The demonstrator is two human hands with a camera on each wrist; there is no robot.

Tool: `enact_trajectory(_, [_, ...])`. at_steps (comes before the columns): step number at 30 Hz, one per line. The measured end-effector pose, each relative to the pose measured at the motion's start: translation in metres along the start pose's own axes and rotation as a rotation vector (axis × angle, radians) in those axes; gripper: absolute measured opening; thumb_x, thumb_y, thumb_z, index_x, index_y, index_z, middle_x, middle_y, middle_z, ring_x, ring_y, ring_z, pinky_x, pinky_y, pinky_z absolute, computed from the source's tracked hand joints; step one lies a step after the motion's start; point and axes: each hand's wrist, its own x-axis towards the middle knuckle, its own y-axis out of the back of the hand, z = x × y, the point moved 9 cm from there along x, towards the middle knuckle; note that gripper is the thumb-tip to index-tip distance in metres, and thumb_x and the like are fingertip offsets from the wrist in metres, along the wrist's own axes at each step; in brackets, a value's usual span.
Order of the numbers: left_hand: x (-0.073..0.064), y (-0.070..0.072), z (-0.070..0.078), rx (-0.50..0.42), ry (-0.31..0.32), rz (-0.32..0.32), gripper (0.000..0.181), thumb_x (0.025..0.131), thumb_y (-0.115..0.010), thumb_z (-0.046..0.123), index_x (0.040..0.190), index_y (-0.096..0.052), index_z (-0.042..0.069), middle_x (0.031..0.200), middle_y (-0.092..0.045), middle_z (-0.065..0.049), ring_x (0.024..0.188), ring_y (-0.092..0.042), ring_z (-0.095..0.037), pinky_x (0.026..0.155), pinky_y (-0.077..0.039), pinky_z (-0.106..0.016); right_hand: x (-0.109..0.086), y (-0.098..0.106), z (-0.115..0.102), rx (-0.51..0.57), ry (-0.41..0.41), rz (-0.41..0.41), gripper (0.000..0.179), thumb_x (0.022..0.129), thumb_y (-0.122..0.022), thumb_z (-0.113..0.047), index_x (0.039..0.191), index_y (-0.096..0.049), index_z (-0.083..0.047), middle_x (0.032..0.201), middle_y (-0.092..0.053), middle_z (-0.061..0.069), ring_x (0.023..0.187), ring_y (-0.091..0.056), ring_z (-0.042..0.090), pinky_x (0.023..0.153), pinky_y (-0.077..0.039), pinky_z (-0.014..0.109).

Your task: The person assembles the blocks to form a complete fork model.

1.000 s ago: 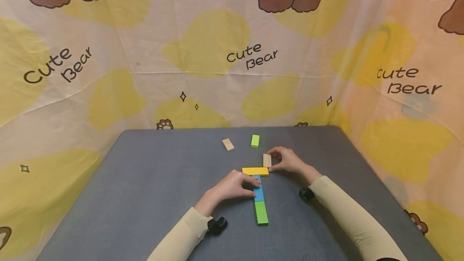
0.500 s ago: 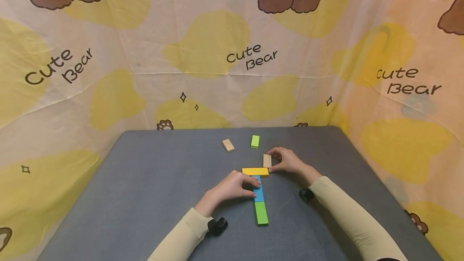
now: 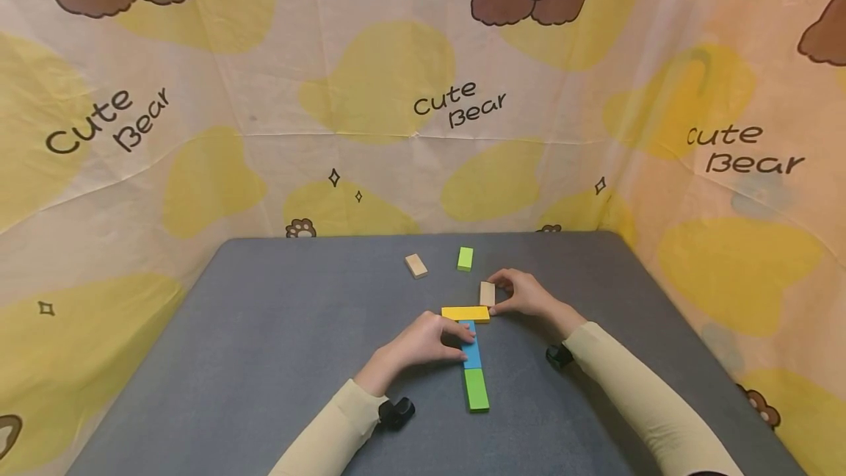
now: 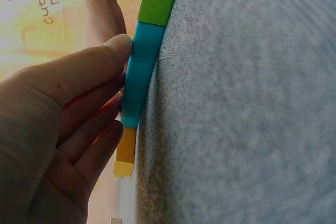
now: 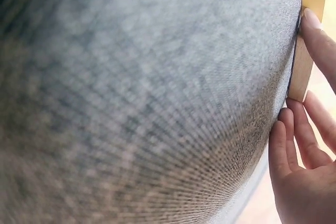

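Held, apparently, for steadiness
The left hand (image 3: 421,340) rested spread fingers on the blue block (image 3: 471,356); the right hand (image 3: 526,294) pinched a wooden block (image 3: 487,293) lengthwise, far-right of the yellow block (image 3: 465,314).

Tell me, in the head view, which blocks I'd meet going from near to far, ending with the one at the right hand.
Darker green block → blue block → yellow block → plain wooden block, pinched by the right hand.
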Motion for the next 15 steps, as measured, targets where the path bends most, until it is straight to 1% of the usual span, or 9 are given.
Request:
enact_trajectory(6, [0.0002, 0.0001, 0.0003, 0.009, -0.007, 0.002, 0.028, 0.08, -0.078, 0.032, 0.108, -0.075, 0.028, 0.115, -0.072, 0.014, 0.116, -0.062, 0.003, 0.1, -0.05, -0.021, -0.0011, 0.0005, -0.0022, -0.002, 0.013, -0.008, 0.066, 0.068, -0.087, -0.036, 0.123, -0.062, -0.009, 0.119, -0.065, 0.011, 0.111, -0.061, 0.027, 0.098, -0.052, 0.046])
enact_trajectory(10, [0.0002, 0.0002, 0.0004, 0.007, -0.008, 0.002, 0.029, 0.08, -0.078, 0.032, 0.108, -0.075, 0.028, 0.114, -0.072, 0.014, 0.116, -0.062, 0.003, 0.1, -0.05, -0.02, -0.0023, 0.0014, -0.0037, 0.011, 0.014, -0.034, 0.07, 0.068, -0.087, -0.036, 0.126, -0.06, -0.008, 0.123, -0.064, 0.012, 0.113, -0.061, 0.028, 0.1, -0.051, 0.046])
enact_trajectory(15, [0.0003, -0.0006, 0.0002, 0.025, -0.009, 0.006, 0.029, 0.08, -0.078, 0.032, 0.109, -0.074, 0.028, 0.116, -0.071, 0.014, 0.117, -0.062, 0.003, 0.1, -0.05, -0.021, -0.003, 0.0072, -0.0017, 0.043, -0.026, -0.066, 0.073, 0.07, -0.085, -0.039, 0.13, -0.058, -0.008, 0.129, -0.063, 0.011, 0.118, -0.061, 0.029, 0.102, -0.05, 0.046])
